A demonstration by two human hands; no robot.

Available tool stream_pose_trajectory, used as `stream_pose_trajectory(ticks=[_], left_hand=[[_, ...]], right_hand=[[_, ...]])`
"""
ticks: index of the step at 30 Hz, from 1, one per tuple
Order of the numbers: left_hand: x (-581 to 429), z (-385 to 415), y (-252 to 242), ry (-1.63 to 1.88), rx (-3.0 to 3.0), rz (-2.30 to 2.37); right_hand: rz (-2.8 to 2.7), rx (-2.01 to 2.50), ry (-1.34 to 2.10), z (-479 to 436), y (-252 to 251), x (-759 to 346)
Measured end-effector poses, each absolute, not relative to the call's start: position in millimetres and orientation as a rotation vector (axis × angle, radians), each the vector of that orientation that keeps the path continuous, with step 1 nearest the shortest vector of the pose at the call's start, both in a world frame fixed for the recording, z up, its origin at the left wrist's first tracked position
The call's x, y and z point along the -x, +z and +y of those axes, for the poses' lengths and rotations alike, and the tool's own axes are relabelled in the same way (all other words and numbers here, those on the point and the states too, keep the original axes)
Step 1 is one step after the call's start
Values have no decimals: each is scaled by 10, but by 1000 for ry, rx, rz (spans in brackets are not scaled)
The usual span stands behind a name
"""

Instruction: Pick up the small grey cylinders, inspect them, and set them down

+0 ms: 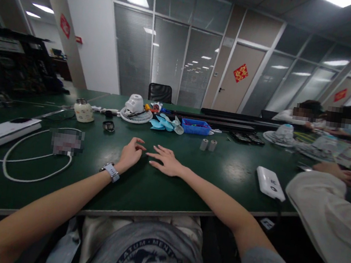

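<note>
My left hand [131,155], with a watch [112,172] on its wrist, is over the green table [141,191] with its fingers apart and nothing in it. Just to its right, my right hand [167,160] has its fingers spread, also holding nothing. The fingertips of the two hands nearly meet. Beyond my right hand, two small metal cylinders [208,145] stand upright side by side. Further back are light-blue fan blades [163,123], a blue basket [195,127] with small items in it, and a white fan body [134,108] on a round grille.
On the left lie a white cable [5,165], a white box-shaped device [1,131], a patterned bottle [83,111] and a dark small object [109,126]. A white power bank [270,183] lies right, near a co-worker's sleeve [316,193]. Dark bars [229,115] stretch across the back.
</note>
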State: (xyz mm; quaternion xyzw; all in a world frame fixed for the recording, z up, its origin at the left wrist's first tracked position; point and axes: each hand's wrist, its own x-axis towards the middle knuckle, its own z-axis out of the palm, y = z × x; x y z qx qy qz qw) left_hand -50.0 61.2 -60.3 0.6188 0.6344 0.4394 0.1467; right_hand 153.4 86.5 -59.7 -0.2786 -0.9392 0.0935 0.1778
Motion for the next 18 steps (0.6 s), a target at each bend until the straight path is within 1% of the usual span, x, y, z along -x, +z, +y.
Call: stream_pose_trajectory(ticks=[6, 11, 15, 18], left_hand=[[498, 621, -617, 1277, -1766, 1810], [480, 604, -602, 1265, -1766, 1814], [475, 597, -592, 1255, -1774, 1807], [476, 598, -591, 1242, -1783, 1809]], right_hand=[[-2746, 821, 347, 801, -632, -1306], [-2710, 776, 321, 843, -650, -1336], [-2587, 810, 140, 998, -545, -1580], [-2342, 1015, -93, 1244, -408, -1957]])
